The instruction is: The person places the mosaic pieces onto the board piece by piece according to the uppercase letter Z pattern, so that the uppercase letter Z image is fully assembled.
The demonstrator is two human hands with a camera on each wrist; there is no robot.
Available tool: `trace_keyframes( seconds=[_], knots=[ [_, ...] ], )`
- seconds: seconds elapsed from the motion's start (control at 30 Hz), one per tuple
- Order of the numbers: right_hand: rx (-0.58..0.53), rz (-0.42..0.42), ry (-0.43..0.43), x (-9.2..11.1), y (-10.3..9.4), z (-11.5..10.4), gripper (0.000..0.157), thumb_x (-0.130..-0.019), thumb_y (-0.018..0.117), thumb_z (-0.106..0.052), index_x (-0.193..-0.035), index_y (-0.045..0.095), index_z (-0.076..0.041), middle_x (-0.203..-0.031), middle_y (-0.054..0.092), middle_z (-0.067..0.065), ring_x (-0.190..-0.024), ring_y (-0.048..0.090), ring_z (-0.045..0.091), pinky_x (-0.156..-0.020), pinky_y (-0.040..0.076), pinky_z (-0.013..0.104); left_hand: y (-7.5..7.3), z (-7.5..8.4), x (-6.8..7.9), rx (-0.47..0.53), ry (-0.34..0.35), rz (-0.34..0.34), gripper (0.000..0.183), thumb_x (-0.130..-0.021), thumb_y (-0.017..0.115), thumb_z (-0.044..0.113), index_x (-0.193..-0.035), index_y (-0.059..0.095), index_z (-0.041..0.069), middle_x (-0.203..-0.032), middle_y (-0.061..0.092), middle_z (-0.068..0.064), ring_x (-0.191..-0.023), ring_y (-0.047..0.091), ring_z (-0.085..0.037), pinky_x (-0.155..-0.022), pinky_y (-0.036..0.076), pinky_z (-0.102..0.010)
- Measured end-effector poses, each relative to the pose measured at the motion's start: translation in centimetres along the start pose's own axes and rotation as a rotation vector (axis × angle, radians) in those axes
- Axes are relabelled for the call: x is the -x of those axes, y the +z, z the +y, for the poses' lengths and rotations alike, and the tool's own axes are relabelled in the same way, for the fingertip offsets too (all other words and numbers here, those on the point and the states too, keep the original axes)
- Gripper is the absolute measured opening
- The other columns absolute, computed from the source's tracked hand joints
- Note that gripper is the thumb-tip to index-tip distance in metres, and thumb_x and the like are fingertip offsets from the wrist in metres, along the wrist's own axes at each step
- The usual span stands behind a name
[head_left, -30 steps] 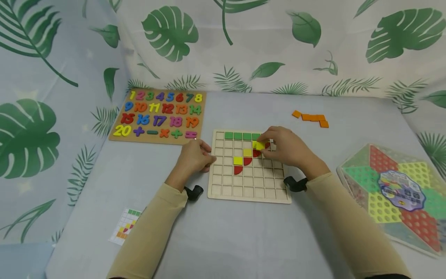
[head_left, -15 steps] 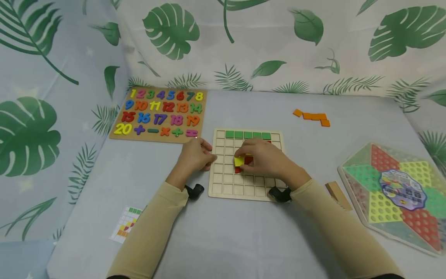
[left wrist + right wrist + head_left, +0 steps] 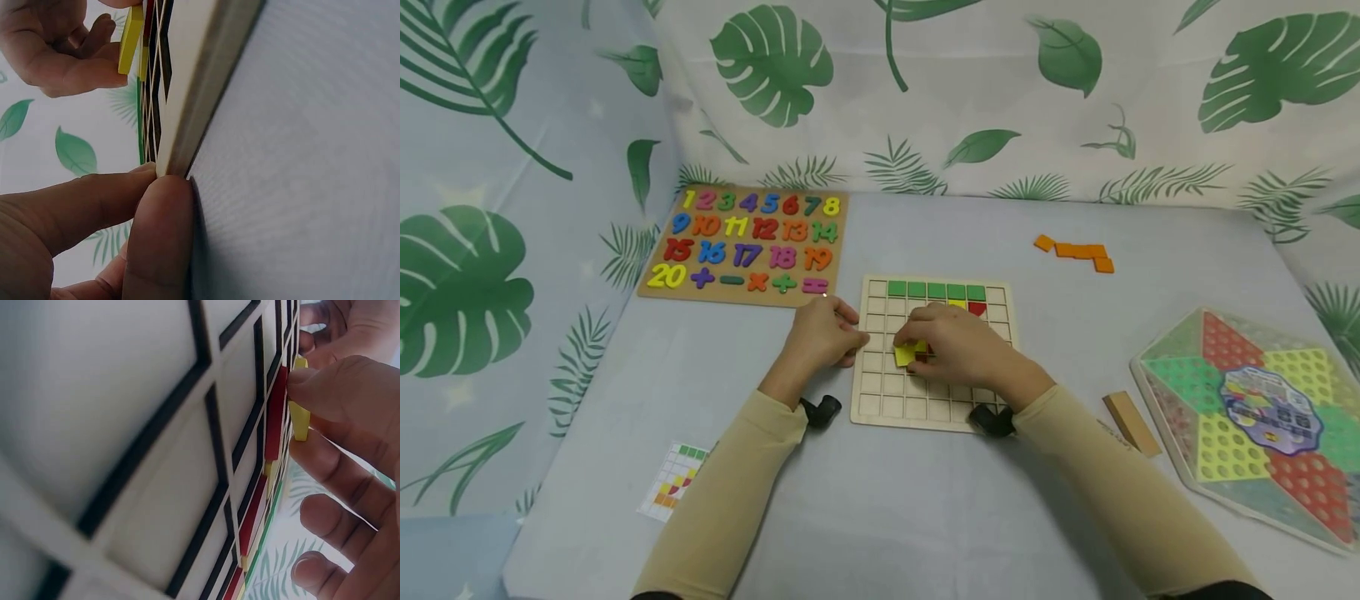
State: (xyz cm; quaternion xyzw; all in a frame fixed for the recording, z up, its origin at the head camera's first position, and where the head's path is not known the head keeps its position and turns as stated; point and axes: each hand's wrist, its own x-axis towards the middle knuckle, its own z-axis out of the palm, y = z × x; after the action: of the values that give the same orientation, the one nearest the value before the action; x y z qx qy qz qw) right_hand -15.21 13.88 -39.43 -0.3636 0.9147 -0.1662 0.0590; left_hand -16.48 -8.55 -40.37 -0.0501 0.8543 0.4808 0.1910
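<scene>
Over on the left, the printed pattern card (image 3: pixel 673 483) lies on the counter (image 3: pixel 910 517), thin and likely easy to bend. Next, the left hand (image 3: pixel 820 337): fingers pinching the left edge of the wooden grid board (image 3: pixel 871 385), a stiff, light-looking slab best steadied right there at the rim. And here's the yellow square tile (image 3: pixel 904 357), over the board's left-centre cells, pinched by its edges between the fingers of the right hand (image 3: pixel 953 343)! It should be light, rigid and hard to break, but smooth enough to slip; opposite edges look the surest hold. Whether it touches the board, I can't tell. Far right, orange tiles (image 3: pixel 1078 251) lie flat, probably awkward to get fingers under.
</scene>
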Motion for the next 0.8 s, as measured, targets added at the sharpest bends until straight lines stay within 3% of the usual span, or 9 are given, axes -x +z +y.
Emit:
trace_keyframes(
  seconds=[0.13,0.8],
  knots=[
    [0.022,0.0,-0.025,-0.2,0.12,-0.26,0.024,-0.087,0.083,-0.02,-0.11,0.077,-0.015,-0.109,0.074,-0.001,-0.104,0.065,0.021,-0.105,0.055,0.042,-0.01,-0.03,-0.05,0.003,-0.003,-0.003,0.027,-0.088,0.081,0.01,-0.109,0.065,0.003,-0.087,0.07,-0.009,-0.056,0.065,-0.011,-0.053,0.06,-0.023],
    [0.057,-0.039,-0.027,-0.57,0.44,-1.06,0.031,-0.087,0.085,-0.031,-0.113,0.078,-0.015,-0.111,0.075,0.001,-0.106,0.065,0.023,-0.099,0.056,0.042,-0.04,-0.16,-0.06,0.01,0.002,-0.009,0.026,-0.089,0.08,0.01,-0.109,0.065,0.003,-0.089,0.071,-0.011,-0.057,0.066,-0.012,-0.054,0.061,-0.023]
  ],
)
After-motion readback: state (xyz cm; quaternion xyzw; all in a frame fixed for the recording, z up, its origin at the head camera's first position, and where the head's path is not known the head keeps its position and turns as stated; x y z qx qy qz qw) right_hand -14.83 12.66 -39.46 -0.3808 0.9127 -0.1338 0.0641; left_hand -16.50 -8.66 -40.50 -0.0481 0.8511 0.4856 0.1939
